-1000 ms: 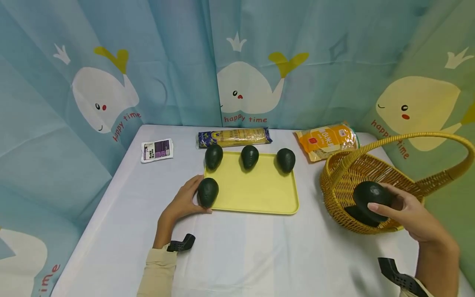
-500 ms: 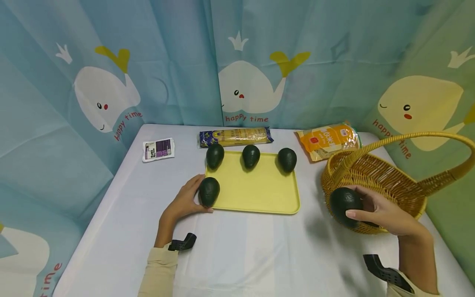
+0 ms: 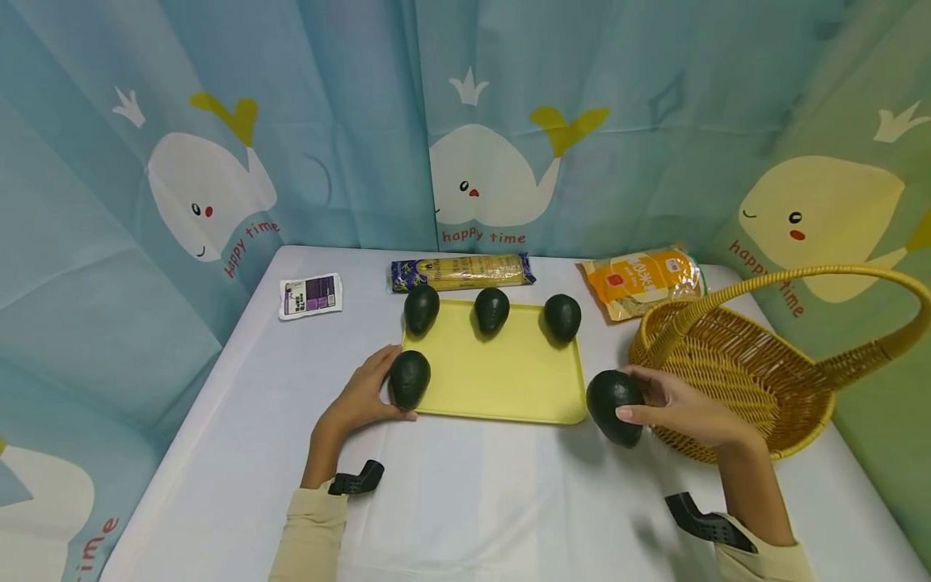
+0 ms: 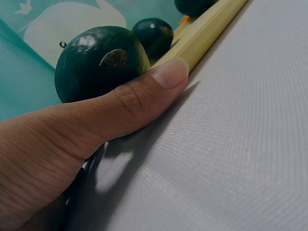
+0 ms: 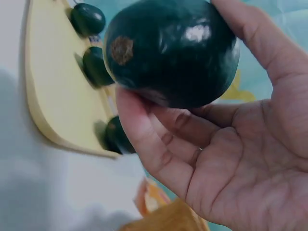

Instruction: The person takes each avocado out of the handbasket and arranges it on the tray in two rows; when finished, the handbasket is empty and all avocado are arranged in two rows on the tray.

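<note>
My right hand (image 3: 687,408) grips a dark green avocado (image 3: 614,408) between thumb and fingers, above the table between the tray and the basket. Its stem end (image 5: 122,50) faces the camera in the right wrist view. My left hand (image 3: 361,391) holds the front left corner of the yellow tray (image 3: 502,376), fingers at its left side and thumb (image 4: 144,91) along its front edge. Just inside that corner lies an avocado (image 3: 410,379). Along the tray's back edge three more sit in a row: left (image 3: 421,310), middle (image 3: 491,311) and right (image 3: 562,318).
The wicker basket (image 3: 749,380) with a tall arched handle stands at the right. Behind the tray lies a pack of noodles (image 3: 465,272). An orange food bag (image 3: 643,281) is at the back right, a small white and purple packet (image 3: 311,297) at the back left.
My right hand has carried the avocado out of the basket and leftward towards the tray. The left hand has kept its place at the tray corner.
</note>
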{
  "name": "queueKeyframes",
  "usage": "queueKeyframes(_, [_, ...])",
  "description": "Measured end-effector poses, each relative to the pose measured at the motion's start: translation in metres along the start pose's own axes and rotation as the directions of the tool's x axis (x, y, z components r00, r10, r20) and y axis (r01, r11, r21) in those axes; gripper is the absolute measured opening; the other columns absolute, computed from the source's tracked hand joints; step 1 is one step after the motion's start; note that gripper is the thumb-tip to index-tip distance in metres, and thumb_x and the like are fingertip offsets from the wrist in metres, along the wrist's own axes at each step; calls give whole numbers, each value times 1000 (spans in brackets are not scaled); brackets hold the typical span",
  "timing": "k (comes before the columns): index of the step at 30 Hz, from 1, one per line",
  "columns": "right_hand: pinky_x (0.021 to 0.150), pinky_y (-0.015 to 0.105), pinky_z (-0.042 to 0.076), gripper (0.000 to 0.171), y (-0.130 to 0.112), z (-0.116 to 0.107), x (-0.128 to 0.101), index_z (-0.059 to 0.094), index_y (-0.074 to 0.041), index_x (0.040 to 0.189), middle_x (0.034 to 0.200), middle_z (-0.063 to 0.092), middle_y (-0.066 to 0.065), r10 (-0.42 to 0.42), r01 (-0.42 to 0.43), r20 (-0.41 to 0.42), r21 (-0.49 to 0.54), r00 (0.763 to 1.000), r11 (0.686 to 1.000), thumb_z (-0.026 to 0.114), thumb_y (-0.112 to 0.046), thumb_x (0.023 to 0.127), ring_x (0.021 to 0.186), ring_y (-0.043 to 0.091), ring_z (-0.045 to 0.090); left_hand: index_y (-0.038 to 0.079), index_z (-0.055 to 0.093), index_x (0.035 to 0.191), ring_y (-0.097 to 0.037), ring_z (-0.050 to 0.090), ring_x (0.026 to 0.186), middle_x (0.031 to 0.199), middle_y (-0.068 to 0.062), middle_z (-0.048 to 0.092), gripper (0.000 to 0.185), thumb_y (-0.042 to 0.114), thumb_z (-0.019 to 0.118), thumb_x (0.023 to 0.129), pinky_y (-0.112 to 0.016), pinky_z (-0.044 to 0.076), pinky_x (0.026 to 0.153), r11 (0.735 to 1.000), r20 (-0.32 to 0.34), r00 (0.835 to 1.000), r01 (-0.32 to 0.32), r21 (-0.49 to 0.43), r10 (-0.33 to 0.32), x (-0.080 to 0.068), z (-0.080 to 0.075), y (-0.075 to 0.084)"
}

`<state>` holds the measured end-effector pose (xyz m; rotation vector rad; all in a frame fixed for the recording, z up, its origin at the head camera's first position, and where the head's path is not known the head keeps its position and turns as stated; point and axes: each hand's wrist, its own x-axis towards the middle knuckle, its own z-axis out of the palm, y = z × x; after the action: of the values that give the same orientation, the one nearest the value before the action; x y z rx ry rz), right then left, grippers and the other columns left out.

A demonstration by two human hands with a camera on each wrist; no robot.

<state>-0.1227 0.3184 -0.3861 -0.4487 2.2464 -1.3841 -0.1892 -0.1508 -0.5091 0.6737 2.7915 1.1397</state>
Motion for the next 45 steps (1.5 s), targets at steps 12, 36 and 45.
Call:
queueKeyframes(12, [82,27,54,58,13,20,51,38,12,135,120,57,15,123,-120,-8,150,992,981,63,-19,94,99,9,61,5,32,152,-40,27,145,157,-19,31,118,40,94,58,-59,27,115,1000,6,1000,0,2,0,0,-1,1])
queueKeyframes(36, [82,35,57,71,4,73,125,39,1,140,116,60,21,243,-237,-34,126,969,963,70,-37,89,86,18,65,6,34,152,-40,29,144,156,-18,33,118,40,94,57,-60,27,114,1000,-5,1000,-6,-1,6,-2,-2,1])
queueKeyframes(45, [77,32,54,70,-2,83,138,45,0,134,108,62,17,233,-232,-61,18,971,972,71,-43,87,90,20,61,7,34,152,-40,28,145,156,-18,33,117,41,94,58,-59,27,114,1000,3,1000,0,-1,0,-1,-2,2])
